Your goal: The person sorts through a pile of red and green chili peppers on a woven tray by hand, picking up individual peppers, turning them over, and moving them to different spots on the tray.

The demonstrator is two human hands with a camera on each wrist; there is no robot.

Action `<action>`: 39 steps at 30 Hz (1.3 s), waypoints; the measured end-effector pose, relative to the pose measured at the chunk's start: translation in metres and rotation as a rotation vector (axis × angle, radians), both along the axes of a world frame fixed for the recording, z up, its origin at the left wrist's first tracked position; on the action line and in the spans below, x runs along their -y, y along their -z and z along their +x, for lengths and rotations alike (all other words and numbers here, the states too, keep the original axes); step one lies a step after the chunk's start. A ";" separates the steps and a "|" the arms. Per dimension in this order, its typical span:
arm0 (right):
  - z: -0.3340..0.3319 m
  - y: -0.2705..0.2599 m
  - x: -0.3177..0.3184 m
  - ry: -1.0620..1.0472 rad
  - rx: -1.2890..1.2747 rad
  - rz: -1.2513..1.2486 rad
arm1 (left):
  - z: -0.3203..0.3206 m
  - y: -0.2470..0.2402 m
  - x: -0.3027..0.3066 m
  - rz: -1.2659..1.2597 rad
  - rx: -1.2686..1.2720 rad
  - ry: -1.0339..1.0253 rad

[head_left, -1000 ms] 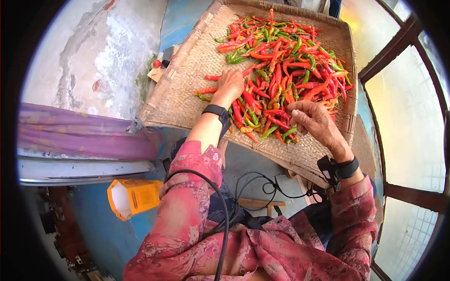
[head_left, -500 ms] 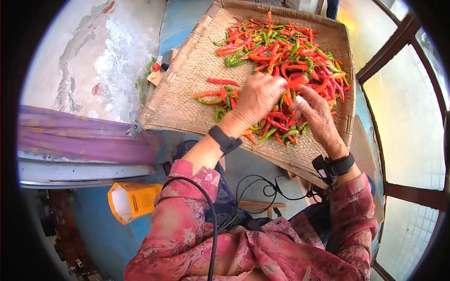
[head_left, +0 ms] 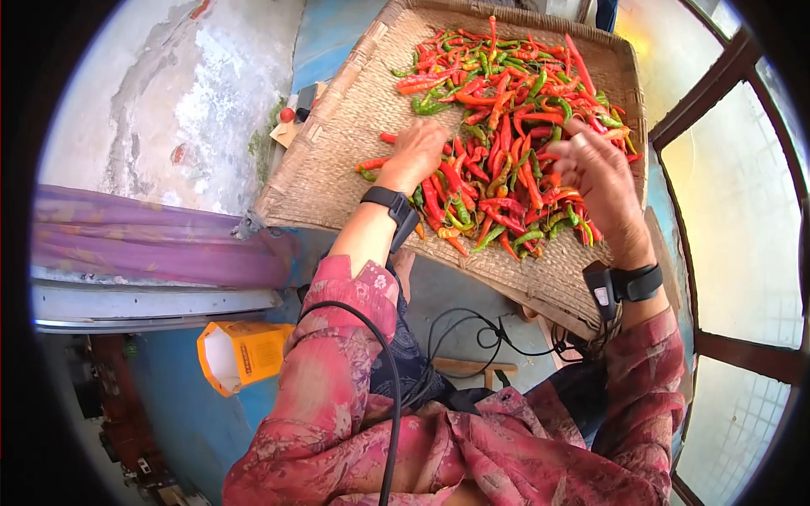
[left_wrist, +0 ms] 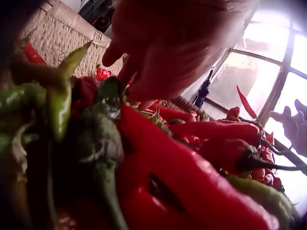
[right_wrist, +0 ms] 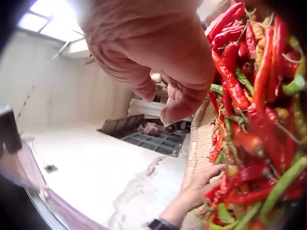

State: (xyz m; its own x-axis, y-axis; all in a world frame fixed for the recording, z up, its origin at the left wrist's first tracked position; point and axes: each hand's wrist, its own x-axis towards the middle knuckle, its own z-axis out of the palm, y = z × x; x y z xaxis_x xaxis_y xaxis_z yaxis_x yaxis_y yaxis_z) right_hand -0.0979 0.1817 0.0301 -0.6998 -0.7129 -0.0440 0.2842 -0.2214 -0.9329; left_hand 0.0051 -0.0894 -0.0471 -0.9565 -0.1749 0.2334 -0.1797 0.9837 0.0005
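Red and green peppers [head_left: 506,160] lie heaped in a woven tray [head_left: 337,110]. At the heap's left edge is my left hand [head_left: 415,153], fingers pointing into the peppers; the right wrist view shows the same hand [right_wrist: 194,191] touching them. My right hand [head_left: 603,181] hovers over the heap's right side, fingers bent loosely with nothing between them in the right wrist view [right_wrist: 153,57]. Beyond it a long red pepper [head_left: 580,66] stands out above the heap; in the left wrist view this pepper [left_wrist: 246,102] appears in the air, apart from the right hand [left_wrist: 292,122].
A purple cloth [head_left: 160,240] hangs along the left side. An orange box [head_left: 253,352] stands at the lower left. A black cable [head_left: 395,405] crosses the left sleeve. Framed window panes [head_left: 734,202] line the right side.
My hands were close together at a red pepper over the heap and have parted. The left moved back left, the right moved right. A long red pepper now shows at the upper right.
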 end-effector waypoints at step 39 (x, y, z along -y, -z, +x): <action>0.002 -0.003 0.003 0.013 -0.450 0.212 | 0.006 0.018 0.038 -0.123 -0.430 0.309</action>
State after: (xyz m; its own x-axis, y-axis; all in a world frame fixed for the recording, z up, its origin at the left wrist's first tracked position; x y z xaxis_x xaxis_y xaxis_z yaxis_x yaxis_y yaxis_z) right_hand -0.0954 0.1783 0.0333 -0.6915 -0.7121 0.1212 -0.1582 -0.0144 -0.9873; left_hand 0.0111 -0.1278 -0.0654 -0.7731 0.1525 0.6157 0.1085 0.9882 -0.1085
